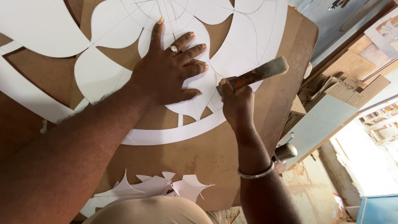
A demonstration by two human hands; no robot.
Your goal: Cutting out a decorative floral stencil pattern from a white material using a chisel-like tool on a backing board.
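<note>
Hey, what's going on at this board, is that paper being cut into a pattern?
Yes, it looks so. A person leans over a brown board with a large white sheet cut into a petal pattern. The left hand, wearing a ring, presses the sheet flat. The right hand grips a worn cutting tool, its tip at the sheet's edge. White offcuts lie at the board's near side.

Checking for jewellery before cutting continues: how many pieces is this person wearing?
2: a ring on the left hand, and a metal bangle on the right wrist. Others may be hidden.
</note>
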